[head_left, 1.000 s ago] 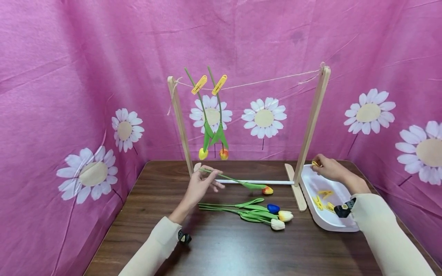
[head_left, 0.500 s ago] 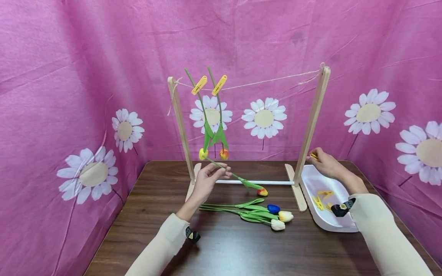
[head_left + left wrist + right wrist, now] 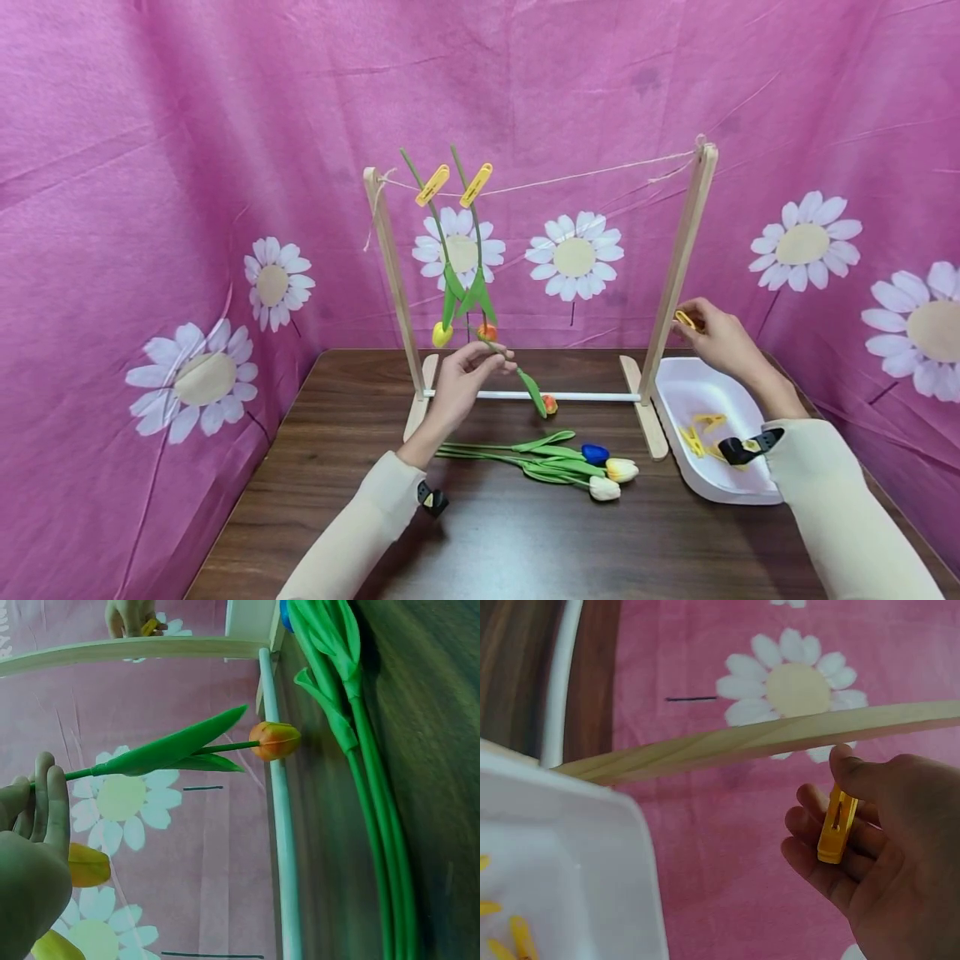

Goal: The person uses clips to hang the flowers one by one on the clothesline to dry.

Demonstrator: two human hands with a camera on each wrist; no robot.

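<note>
My left hand (image 3: 467, 382) pinches the green stem of an orange-red artificial tulip (image 3: 275, 741), whose bloom points down and to the right in front of the rack's white bar (image 3: 585, 397). In my right hand (image 3: 716, 337) is a yellow clothespin (image 3: 838, 825), held between thumb and fingers beside the rack's right post (image 3: 678, 275). Two tulips hang bloom-down from the string (image 3: 577, 175), a yellow one (image 3: 442, 334) and an orange one (image 3: 487, 332), each under a yellow clothespin. On the table lie several more tulips (image 3: 555, 467), with blue, yellow-white and white blooms.
A white plastic tub (image 3: 678, 475) with several yellow clothespins (image 3: 701, 437) stands right of the wooden rack. The rack's left post (image 3: 393, 283) rises behind my left hand. A pink curtain with daisies (image 3: 573, 257) backs the brown table (image 3: 510, 550).
My left hand has moved right and up with the tulip, whose bloom has swung lower and leftward. My right hand has lifted the clothespin up and away from the tub.
</note>
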